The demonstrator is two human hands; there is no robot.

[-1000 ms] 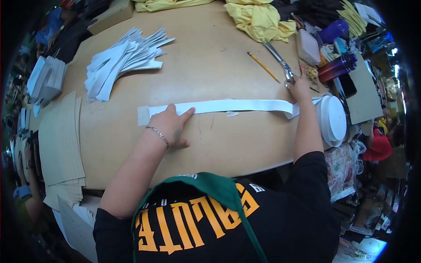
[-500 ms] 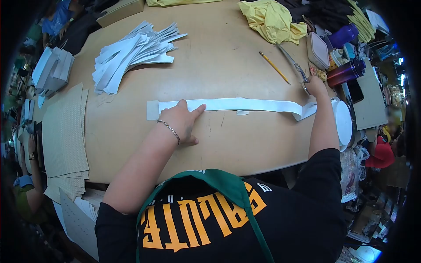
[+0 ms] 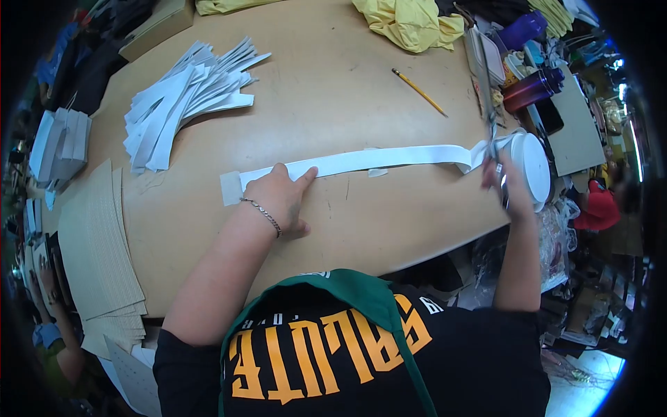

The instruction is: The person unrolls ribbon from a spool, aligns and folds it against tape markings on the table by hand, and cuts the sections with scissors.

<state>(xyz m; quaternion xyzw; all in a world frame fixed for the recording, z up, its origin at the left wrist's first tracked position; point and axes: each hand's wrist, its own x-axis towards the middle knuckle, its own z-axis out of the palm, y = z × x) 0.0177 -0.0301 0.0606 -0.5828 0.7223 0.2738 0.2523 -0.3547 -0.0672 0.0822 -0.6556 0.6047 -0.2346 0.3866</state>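
A white band (image 3: 396, 157) runs across the table, its right part bending up toward a white roll (image 3: 533, 169) at the table's right edge. My left hand (image 3: 273, 197) presses on the band near its left end, fingers spread and holding nothing. Under that end is a pale taped patch (image 3: 230, 188), and a small pale piece of tape (image 3: 377, 172) shows beneath the band's middle. My right hand (image 3: 513, 182), a little blurred, is closed round the handles of metal scissors (image 3: 488, 97). Their long blades point away from me, just in front of the roll.
A pile of white strips (image 3: 187, 97) lies at the far left, with stacked cream sheets (image 3: 94, 240) nearer. A pencil (image 3: 420, 92), yellow cloth (image 3: 410, 24), a dark red bottle (image 3: 531, 90) and a phone (image 3: 550, 119) are farther off. Another person's arm (image 3: 62, 323) shows at left.
My right hand has lifted the scissors off the table and brought them nearer, beside the roll. My left hand stays on the band. The whole view has shifted slightly.
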